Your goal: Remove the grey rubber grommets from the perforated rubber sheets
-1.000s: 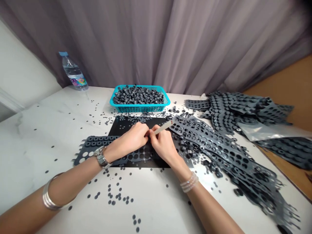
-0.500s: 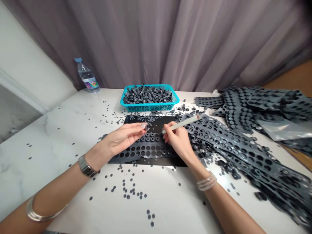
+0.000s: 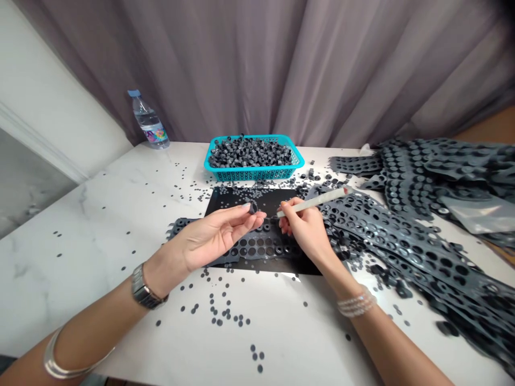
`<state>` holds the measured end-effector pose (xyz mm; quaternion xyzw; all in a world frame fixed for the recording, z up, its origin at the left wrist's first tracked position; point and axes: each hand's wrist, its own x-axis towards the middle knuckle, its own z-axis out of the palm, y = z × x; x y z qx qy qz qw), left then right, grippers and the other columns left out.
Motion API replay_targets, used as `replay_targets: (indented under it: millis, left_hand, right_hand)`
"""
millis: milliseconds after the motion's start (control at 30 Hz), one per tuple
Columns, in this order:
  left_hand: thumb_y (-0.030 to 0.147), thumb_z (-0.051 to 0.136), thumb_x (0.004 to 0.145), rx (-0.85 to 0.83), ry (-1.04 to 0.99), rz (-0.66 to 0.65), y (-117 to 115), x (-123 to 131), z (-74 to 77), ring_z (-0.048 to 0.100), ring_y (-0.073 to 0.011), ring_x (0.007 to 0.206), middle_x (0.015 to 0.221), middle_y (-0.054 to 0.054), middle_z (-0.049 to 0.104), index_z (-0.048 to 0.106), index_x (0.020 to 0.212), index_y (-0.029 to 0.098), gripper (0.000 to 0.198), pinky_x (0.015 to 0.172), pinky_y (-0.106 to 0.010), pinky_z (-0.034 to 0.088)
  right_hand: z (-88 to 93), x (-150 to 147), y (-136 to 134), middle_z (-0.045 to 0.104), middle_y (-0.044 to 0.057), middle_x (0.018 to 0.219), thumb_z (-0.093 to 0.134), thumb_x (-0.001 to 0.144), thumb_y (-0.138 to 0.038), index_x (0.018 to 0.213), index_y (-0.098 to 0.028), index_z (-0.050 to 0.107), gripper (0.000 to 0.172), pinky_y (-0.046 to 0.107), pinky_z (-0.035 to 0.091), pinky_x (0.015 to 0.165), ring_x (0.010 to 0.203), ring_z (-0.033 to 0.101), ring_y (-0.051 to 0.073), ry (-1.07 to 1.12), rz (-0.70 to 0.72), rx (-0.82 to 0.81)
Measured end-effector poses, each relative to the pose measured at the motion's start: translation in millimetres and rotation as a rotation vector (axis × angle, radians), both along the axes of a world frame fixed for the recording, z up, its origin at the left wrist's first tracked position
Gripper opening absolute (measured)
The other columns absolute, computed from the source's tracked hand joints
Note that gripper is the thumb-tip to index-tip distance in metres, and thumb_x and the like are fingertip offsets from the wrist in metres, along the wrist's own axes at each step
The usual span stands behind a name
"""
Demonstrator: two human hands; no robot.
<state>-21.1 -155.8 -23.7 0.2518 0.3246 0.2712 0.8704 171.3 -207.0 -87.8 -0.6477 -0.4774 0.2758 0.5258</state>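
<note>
Piece (image 3: 253, 207), small and black, pinched in the left hand (image 3: 213, 236); right hand (image 3: 308, 228) grips a white stick (image 3: 324, 198) near the perforated sheet (image 3: 255, 257)!

Your white table (image 3: 298, 343), grey-veined | bottle (image 3: 151, 120) standing back left | teal basket (image 3: 257, 168) back middle | black mat (image 3: 273, 198) before you | small dark discs (image 3: 220, 322) scattered | perforated dark sheets (image 3: 414, 257) heaped to your right
</note>
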Motion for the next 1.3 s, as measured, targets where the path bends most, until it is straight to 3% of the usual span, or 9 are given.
replay_targets:
  millis: [133, 233, 333, 533, 767, 967, 1067, 1200, 1300]
  left_hand:
    - [0.001, 0.047, 0.067, -0.035, -0.065, 0.028, -1.7, -1.0, 3.7, 0.068, -0.0220, 0.093, 0.098, -0.020, 0.068, 0.070, 0.089, 0.001, 0.032, 0.080, -0.029, 0.059]
    - [0.010, 0.051, 0.067, 0.055, -0.004, 0.013, -0.5, 0.5, -0.1, 0.063, -0.0149, 0.078, 0.088, -0.014, 0.067, 0.071, 0.082, 0.005, 0.025, 0.063, -0.022, 0.053]
    - [0.020, 0.061, 0.076, 0.442, 0.308, -0.078, 3.3, 8.2, -8.9, 0.057, -0.0113, 0.073, 0.087, -0.008, 0.068, 0.073, 0.082, 0.013, 0.015, 0.057, -0.020, 0.045]
    - [0.021, 0.060, 0.078, 1.531, 0.899, -0.317, 12.3, 33.7, -27.9, 0.062, -0.0211, 0.092, 0.099, -0.006, 0.071, 0.074, 0.100, 0.019, 0.025, 0.085, -0.035, 0.045]
    - [0.016, 0.053, 0.082, 1.795, 1.012, -0.431, 13.6, 44.9, -39.3, 0.059, -0.0228, 0.080, 0.084, -0.009, 0.064, 0.070, 0.085, 0.015, 0.017, 0.074, -0.035, 0.044]
    - [0.013, 0.051, 0.084, 1.746, 0.913, -0.366, 7.2, 41.3, -42.4, 0.059, -0.0211, 0.075, 0.079, -0.008, 0.066, 0.069, 0.073, 0.018, 0.021, 0.072, -0.032, 0.041]
    - [0.017, 0.058, 0.084, 1.579, 0.839, -0.177, -2.0, 29.1, -38.3, 0.054, -0.0156, 0.068, 0.081, -0.004, 0.068, 0.072, 0.077, 0.020, 0.015, 0.070, -0.029, 0.040]
    - [0.027, 0.069, 0.081, 1.156, 0.703, 0.115, -4.5, 12.8, -26.8, 0.045, -0.0105, 0.064, 0.075, 0.000, 0.062, 0.073, 0.085, 0.020, 0.009, 0.064, -0.023, 0.038]
    - [0.026, 0.075, 0.077, 0.678, 0.393, 0.110, 2.1, 9.1, -21.6, 0.044, -0.0066, 0.064, 0.078, 0.000, 0.057, 0.070, 0.083, 0.016, 0.012, 0.058, -0.017, 0.038]
  right_hand:
    - [1.9, -1.4, -1.1, 0.057, -0.003, 0.051, 0.051, 0.090, -0.042, 0.071, -0.021, 0.053, 0.028, 0.023, 0.040, 0.049, 0.044, 0.053, 0.011, 0.019, 0.051, -0.050]
    - [2.3, -3.1, -1.8, 0.056, -0.003, 0.050, 0.050, 0.090, -0.039, 0.069, -0.021, 0.052, 0.028, 0.023, 0.041, 0.050, 0.044, 0.053, 0.012, -0.016, 0.087, -0.094]
    - [3.3, -4.1, -2.7, 0.057, -0.003, 0.050, 0.049, 0.089, -0.036, 0.067, -0.021, 0.053, 0.027, 0.024, 0.041, 0.051, 0.045, 0.055, 0.013, -0.081, 0.094, -0.114]
    - [4.6, -1.5, -2.5, 0.058, -0.002, 0.051, 0.047, 0.089, -0.033, 0.067, -0.021, 0.052, 0.025, 0.024, 0.042, 0.054, 0.046, 0.057, 0.013, -0.124, 0.114, -0.110]
    - [9.3, -3.1, -4.4, 0.058, -0.002, 0.053, 0.046, 0.090, -0.030, 0.066, -0.022, 0.048, 0.025, 0.025, 0.039, 0.058, 0.052, 0.056, 0.014, -0.231, 0.139, -0.098]
    - [13.6, -9.7, -5.3, 0.052, -0.002, 0.056, 0.042, 0.091, -0.024, 0.064, -0.023, 0.042, 0.027, 0.026, 0.033, 0.058, 0.054, 0.051, 0.015, -0.395, 0.142, -0.059]
    - [13.6, -11.0, -4.8, 0.053, -0.001, 0.056, 0.042, 0.091, -0.024, 0.064, -0.024, 0.041, 0.027, 0.026, 0.032, 0.058, 0.054, 0.051, 0.015, -0.384, 0.138, -0.081]
    - [12.1, -10.2, -5.1, 0.055, -0.001, 0.057, 0.042, 0.092, -0.025, 0.065, -0.023, 0.043, 0.027, 0.026, 0.034, 0.060, 0.056, 0.054, 0.015, -0.347, 0.142, -0.062]
    - [9.5, -7.5, -4.9, 0.055, -0.002, 0.053, 0.044, 0.091, -0.029, 0.064, -0.022, 0.045, 0.028, 0.026, 0.035, 0.057, 0.051, 0.053, 0.014, -0.252, 0.121, -0.069]
